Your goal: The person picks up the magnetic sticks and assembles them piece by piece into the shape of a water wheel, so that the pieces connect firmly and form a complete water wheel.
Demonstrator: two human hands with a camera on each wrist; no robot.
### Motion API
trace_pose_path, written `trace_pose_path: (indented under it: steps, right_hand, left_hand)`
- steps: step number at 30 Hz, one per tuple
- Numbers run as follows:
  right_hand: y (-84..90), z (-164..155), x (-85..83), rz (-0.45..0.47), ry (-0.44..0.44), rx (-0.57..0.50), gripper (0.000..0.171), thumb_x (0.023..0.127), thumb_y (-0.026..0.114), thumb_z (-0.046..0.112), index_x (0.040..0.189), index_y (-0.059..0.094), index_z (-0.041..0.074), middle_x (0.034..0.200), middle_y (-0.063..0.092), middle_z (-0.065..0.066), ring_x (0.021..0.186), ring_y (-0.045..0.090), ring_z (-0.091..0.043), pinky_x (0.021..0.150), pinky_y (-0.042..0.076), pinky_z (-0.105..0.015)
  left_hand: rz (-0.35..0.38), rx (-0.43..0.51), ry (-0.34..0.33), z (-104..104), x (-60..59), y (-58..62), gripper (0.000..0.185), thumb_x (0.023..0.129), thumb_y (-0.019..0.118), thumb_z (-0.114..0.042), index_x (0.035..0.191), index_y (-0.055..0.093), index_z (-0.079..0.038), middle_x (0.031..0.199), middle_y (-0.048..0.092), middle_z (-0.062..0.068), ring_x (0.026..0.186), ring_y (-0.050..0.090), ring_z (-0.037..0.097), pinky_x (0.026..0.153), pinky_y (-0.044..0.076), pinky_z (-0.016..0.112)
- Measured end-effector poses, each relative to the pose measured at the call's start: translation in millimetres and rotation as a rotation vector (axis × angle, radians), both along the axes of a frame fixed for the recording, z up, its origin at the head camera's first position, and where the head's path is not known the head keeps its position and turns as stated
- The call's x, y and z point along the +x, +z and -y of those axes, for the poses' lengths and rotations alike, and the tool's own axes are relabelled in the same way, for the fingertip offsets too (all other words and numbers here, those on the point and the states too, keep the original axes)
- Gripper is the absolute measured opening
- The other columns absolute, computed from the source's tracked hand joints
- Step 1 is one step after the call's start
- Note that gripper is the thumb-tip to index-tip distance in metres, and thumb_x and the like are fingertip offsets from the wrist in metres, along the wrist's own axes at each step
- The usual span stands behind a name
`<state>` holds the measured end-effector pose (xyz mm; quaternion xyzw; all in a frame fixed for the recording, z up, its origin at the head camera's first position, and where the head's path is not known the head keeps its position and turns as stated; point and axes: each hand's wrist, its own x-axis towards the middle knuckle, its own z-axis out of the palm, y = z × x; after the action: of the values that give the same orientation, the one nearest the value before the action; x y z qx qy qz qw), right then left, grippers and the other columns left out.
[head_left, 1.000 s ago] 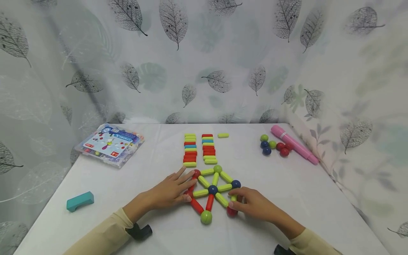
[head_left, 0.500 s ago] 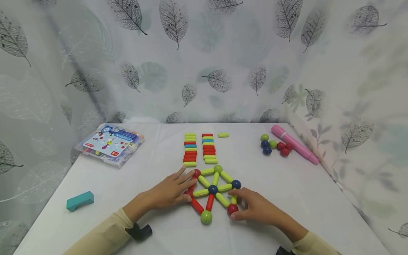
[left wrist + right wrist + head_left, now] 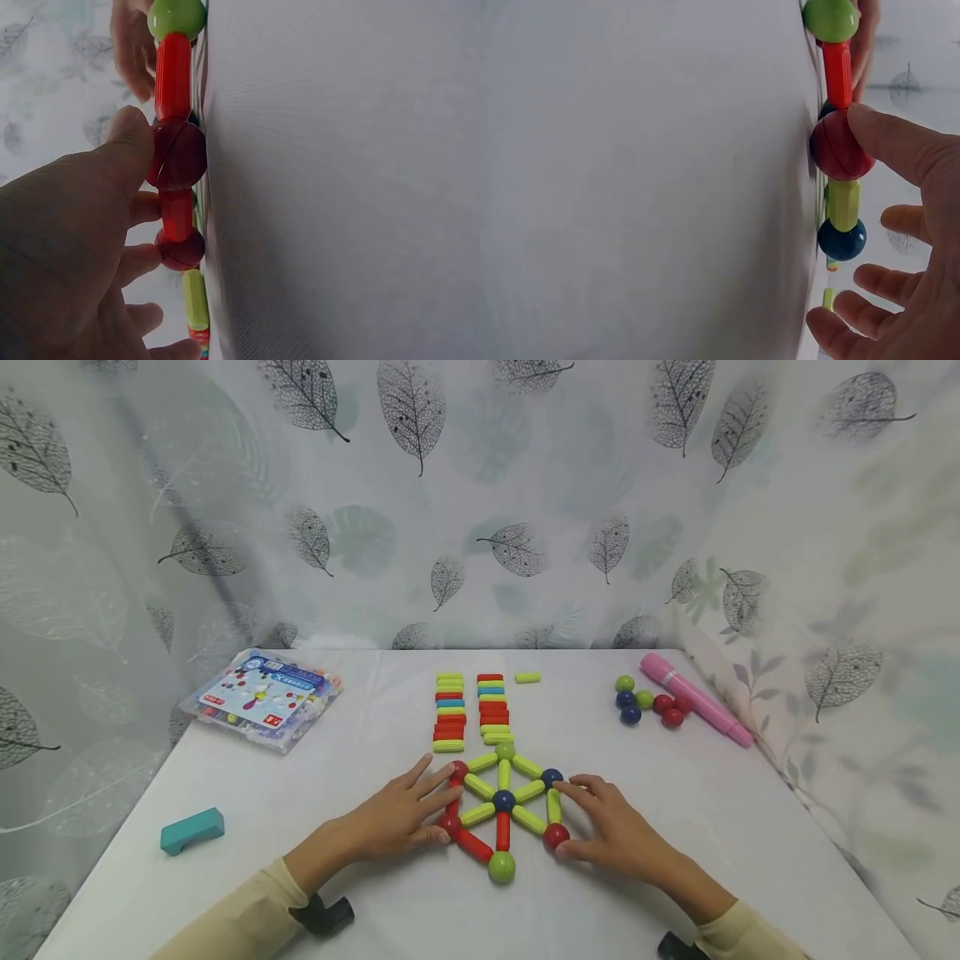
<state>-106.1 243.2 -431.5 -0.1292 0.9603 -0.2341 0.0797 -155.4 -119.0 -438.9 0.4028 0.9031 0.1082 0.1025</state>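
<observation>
A flat wheel of magnetic sticks and balls (image 3: 503,800) lies on the white table (image 3: 675,793), with a blue ball at its hub. My left hand (image 3: 416,802) rests at its left edge with straight fingers, and the thumb (image 3: 131,139) touches the lower left red ball (image 3: 178,154). My right hand (image 3: 596,814) lies at the right edge with its fingers spread. Its thumb (image 3: 892,139) presses the lower right red ball (image 3: 838,146), which a green stick (image 3: 843,204) joins to a blue ball (image 3: 841,238). A green ball (image 3: 502,867) forms the near tip.
Two rows of spare sticks (image 3: 471,714) lie just behind the wheel, with a lone green stick (image 3: 527,677) beyond them. Loose balls (image 3: 645,703) and a pink marker (image 3: 693,697) sit at the back right. A plastic box (image 3: 262,697) and a teal block (image 3: 192,831) are at the left.
The lower right red ball has moved up and outward, closing the wheel's right side. My right hand has uncurled and spread beside it. The whole wheel has shifted slightly away from me.
</observation>
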Motion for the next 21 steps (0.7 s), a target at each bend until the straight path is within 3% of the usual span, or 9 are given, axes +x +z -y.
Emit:
trace_pose_path:
  steps: [3, 9, 14, 21]
  right_hand:
    - [1.2, -4, -1.2, -0.061, 0.058, 0.046, 0.088, 0.076, 0.086, 0.054, 0.151, 0.049, 0.028, 0.154, 0.042, -0.012, 0.14, 0.04, -0.039, 0.1, 0.048, -0.065]
    - [4.3, -10, -10.0, -0.164, 0.09, 0.198, 0.088, 0.076, 0.084, 0.055, 0.151, 0.05, 0.025, 0.161, 0.036, -0.014, 0.151, 0.021, -0.047, 0.106, 0.039, -0.069]
    - [9.0, -12, -19.5, -0.209, 0.092, 0.221, 0.086, 0.076, 0.087, 0.048, 0.15, 0.052, 0.021, 0.16, 0.037, -0.018, 0.15, 0.02, -0.051, 0.106, 0.038, -0.071]
    - [7.1, -16, -32.0, -0.185, 0.077, 0.203, 0.082, 0.079, 0.085, 0.044, 0.15, 0.051, 0.02, 0.16, 0.037, -0.018, 0.15, 0.02, -0.051, 0.105, 0.04, -0.07]
  left_hand:
    - [-0.014, -0.009, 0.007, 0, 2.4, 1.0, 0.074, 0.095, 0.058, -0.062, 0.159, 0.038, -0.029, 0.17, 0.022, 0.003, 0.157, 0.007, 0.04, 0.116, 0.034, 0.061]
    - [-0.027, -0.006, 0.01, -1, 8.3, 3.6, 0.07, 0.093, 0.06, -0.063, 0.155, 0.045, -0.034, 0.165, 0.031, 0.005, 0.156, 0.011, 0.041, 0.112, 0.039, 0.062]
    - [-0.042, -0.006, -0.002, -2, 13.6, 6.7, 0.066, 0.091, 0.062, -0.065, 0.15, 0.05, -0.039, 0.159, 0.036, 0.005, 0.154, 0.015, 0.041, 0.113, 0.039, 0.06]
    - [0.007, -0.002, -0.034, -2, 16.6, 8.9, 0.063, 0.09, 0.061, -0.067, 0.147, 0.052, -0.043, 0.159, 0.035, 0.004, 0.155, 0.013, 0.037, 0.116, 0.034, 0.06]
